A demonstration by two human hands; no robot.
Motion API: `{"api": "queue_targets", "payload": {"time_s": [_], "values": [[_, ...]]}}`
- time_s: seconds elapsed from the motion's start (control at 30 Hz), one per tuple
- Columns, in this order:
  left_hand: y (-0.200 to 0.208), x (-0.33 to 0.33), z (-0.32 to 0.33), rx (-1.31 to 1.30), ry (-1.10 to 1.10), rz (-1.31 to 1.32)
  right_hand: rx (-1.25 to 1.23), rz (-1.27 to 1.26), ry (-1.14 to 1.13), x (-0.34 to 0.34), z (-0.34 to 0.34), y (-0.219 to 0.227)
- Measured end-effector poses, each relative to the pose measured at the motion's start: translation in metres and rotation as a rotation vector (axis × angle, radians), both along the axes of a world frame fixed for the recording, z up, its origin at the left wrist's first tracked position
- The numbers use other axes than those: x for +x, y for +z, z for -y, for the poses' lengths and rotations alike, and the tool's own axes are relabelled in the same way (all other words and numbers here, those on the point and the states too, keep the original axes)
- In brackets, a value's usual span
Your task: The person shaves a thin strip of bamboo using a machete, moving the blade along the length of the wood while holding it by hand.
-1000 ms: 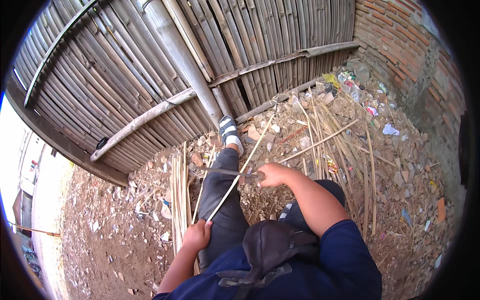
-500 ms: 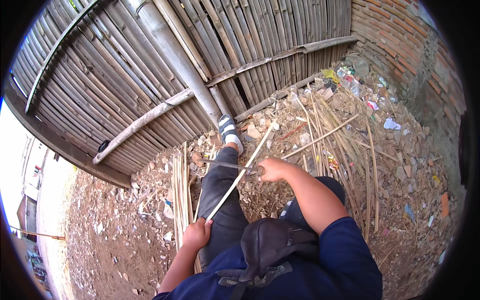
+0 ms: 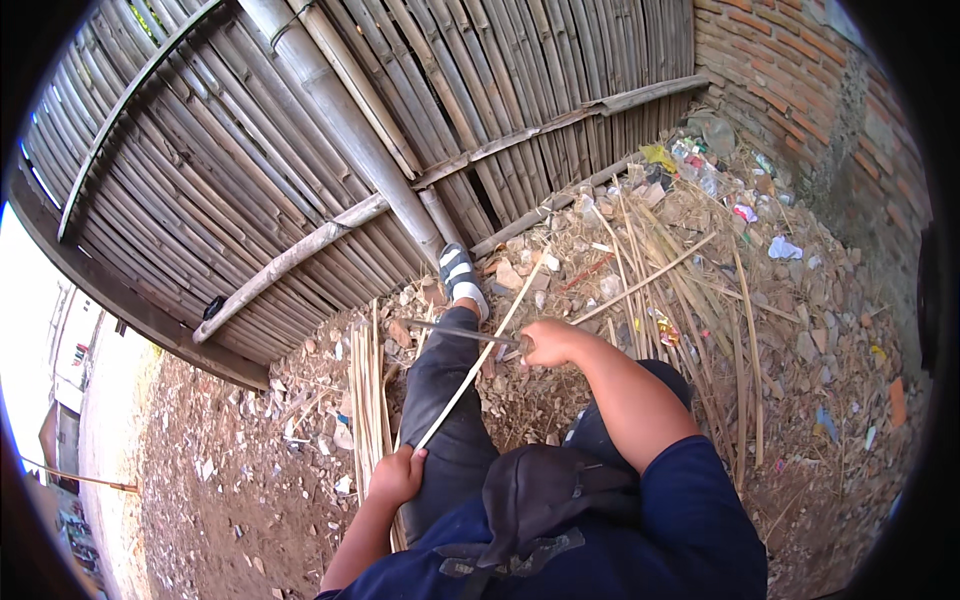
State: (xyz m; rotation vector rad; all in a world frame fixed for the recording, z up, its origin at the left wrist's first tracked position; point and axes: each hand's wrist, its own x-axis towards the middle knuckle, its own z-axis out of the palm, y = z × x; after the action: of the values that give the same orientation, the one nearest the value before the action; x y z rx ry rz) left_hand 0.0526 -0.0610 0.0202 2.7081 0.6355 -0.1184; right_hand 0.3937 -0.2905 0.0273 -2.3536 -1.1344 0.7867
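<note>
My left hand [image 3: 398, 474] is closed around the near end of a long pale bamboo strip [image 3: 468, 378], which slants up and away to the right across my leg. In my right hand [image 3: 548, 343] is the handle of a long knife [image 3: 455, 330]. Its dark blade points left and crosses the strip about midway, seeming to touch it. Left of my leg lies a bundle of pale split strips [image 3: 366, 390]. More bamboo strips [image 3: 690, 290] are scattered on the ground at the right.
A bamboo slat fence [image 3: 300, 150] rises ahead, with a brick wall [image 3: 800, 90] at the right. My sandalled foot [image 3: 459, 270] rests by the fence's base. Rubble and litter [image 3: 785, 248] cover the ground. A dark bag [image 3: 540, 495] hangs at my front.
My view has shifted slightly. Both hands keep their grips on the strip and the knife, and the blade stays across the strip with little visible movement.
</note>
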Motion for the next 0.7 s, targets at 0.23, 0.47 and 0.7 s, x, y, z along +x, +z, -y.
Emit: {"api": "queue_targets", "payload": {"time_s": [0.23, 0.47, 0.7], "values": [[-0.001, -0.003, 0.0, 0.01, 0.003, 0.004, 0.011, 0.192, 0.005, -0.02, -0.004, 0.002], [-0.009, -0.008, -0.005, -0.026, -0.016, 0.054, 0.036, 0.001, 0.078, -0.011, -0.003, -0.003], [-0.007, -0.006, -0.005, -0.001, -0.036, 0.076, 0.022, 0.148, 0.001, -0.014, -0.004, 0.008]]}}
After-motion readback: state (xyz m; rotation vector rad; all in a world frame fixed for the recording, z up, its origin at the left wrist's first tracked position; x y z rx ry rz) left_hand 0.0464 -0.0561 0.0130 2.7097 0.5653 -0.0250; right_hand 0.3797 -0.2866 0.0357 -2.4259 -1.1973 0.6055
